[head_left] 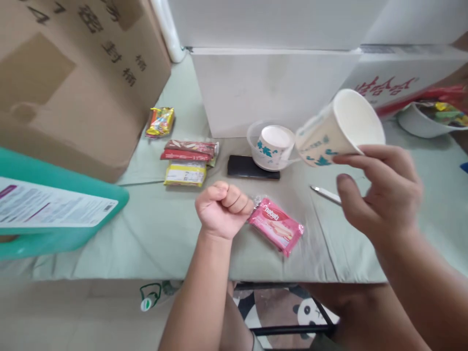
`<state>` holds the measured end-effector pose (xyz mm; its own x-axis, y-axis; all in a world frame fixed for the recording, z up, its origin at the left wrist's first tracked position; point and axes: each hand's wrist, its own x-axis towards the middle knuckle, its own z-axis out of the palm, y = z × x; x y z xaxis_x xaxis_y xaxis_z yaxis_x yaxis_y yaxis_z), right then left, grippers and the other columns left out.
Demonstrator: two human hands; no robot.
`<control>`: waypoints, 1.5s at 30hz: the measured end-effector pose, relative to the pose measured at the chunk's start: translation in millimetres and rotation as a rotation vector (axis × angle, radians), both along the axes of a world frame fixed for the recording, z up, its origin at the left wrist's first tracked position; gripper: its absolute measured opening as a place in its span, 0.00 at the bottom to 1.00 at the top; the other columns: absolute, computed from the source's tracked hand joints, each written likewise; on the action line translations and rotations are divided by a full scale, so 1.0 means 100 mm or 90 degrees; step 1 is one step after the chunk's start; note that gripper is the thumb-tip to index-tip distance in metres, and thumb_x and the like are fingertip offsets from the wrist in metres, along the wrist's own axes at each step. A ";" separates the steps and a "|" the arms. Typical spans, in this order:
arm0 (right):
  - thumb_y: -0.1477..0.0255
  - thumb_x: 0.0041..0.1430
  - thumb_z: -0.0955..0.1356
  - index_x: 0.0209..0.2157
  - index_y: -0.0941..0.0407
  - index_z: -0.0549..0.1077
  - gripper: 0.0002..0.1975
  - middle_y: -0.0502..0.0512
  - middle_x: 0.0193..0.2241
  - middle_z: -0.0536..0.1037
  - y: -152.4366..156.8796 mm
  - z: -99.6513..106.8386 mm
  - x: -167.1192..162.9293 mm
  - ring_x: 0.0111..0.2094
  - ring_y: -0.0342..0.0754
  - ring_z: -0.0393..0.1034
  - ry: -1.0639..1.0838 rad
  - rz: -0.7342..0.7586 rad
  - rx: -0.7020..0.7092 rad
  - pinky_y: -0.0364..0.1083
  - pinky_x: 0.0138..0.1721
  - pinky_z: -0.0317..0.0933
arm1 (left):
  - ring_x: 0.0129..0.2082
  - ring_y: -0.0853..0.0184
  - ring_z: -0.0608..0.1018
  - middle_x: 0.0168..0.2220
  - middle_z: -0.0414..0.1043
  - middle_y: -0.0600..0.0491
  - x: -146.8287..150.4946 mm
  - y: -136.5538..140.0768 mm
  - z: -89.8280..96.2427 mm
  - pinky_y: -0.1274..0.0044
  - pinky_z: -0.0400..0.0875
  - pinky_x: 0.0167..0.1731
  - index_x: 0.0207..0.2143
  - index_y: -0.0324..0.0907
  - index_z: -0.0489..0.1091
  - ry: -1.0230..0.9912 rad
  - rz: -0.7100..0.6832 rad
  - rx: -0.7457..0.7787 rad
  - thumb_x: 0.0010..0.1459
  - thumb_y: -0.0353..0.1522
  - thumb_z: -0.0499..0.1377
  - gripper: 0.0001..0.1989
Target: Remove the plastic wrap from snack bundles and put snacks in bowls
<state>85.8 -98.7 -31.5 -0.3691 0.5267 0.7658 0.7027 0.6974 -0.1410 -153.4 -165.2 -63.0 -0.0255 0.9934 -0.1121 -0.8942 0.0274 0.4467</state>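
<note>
My right hand (387, 195) holds a white paper cup (321, 139) with a teal leaf print by its rim. The cup is tilted above the table, its mouth turned to the upper right. My left hand (224, 209) is closed in a fist on the table, with nothing showing between the fingers. Just right of that fist lies a pink wafer packet (278, 226); whether they touch I cannot tell. Behind the packet, another paper cup (270, 148) sits upside down in a clear plastic bowl (252, 134). A black phone (244, 167) lies flat beside the bowl.
A white pen (326, 194) lies near my right hand. Snack packets (188, 151) and a yellow wrapper (161, 122) are at left, near a cardboard box (84, 83) and a green container (62, 200). White boxes (270, 87) stand behind; a filled bowl (420, 121) is far right.
</note>
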 end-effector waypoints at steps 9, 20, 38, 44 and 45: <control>0.76 0.61 0.63 0.47 0.57 0.78 0.16 0.65 0.50 0.75 0.56 -0.06 -2.16 0.51 0.60 0.68 -0.183 0.306 -0.131 0.61 0.56 0.64 | 0.15 0.75 0.37 0.16 0.29 0.62 -0.33 -0.23 -0.05 0.77 0.42 0.16 0.17 0.43 0.37 -0.139 0.045 0.079 0.44 0.27 0.54 0.22; 0.77 0.59 0.63 0.43 0.60 0.81 0.17 0.67 0.48 0.77 0.91 -0.42 -2.71 0.52 0.62 0.68 -0.321 0.251 -0.239 0.59 0.57 0.65 | 0.16 0.74 0.38 0.16 0.29 0.61 -0.63 -0.35 -0.09 0.75 0.40 0.18 0.17 0.43 0.37 -0.163 0.067 0.082 0.45 0.27 0.53 0.21; 0.66 0.48 0.69 0.34 0.44 0.80 0.09 0.60 0.39 0.81 -0.92 0.06 2.39 0.41 0.65 0.80 0.019 -0.494 0.029 0.62 0.46 0.72 | 0.16 0.75 0.39 0.17 0.28 0.60 0.09 0.02 0.10 0.74 0.47 0.15 0.18 0.42 0.36 0.117 -0.065 0.099 0.42 0.27 0.60 0.28; 0.66 0.42 0.68 0.27 0.44 0.75 0.06 0.62 0.32 0.78 -0.99 -0.06 3.49 0.37 0.66 0.76 0.145 -0.614 0.145 0.66 0.45 0.66 | 0.13 0.75 0.42 0.14 0.30 0.60 0.90 0.11 0.15 0.72 0.45 0.15 0.17 0.42 0.38 0.239 -0.237 0.214 0.47 0.33 0.62 0.29; 0.66 0.43 0.68 0.27 0.45 0.76 0.07 0.62 0.33 0.77 -0.93 -0.09 3.64 0.38 0.66 0.75 0.153 -0.610 0.153 0.66 0.46 0.65 | 0.13 0.75 0.43 0.14 0.31 0.60 1.05 0.09 0.12 0.72 0.45 0.15 0.17 0.42 0.39 0.258 -0.270 0.222 0.49 0.34 0.62 0.29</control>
<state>449.5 -191.6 -40.2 0.3059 0.3427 0.8883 0.9521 -0.1161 -0.2830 -48.7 -156.2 -51.0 0.4021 0.9028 0.1526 -0.5985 0.1330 0.7900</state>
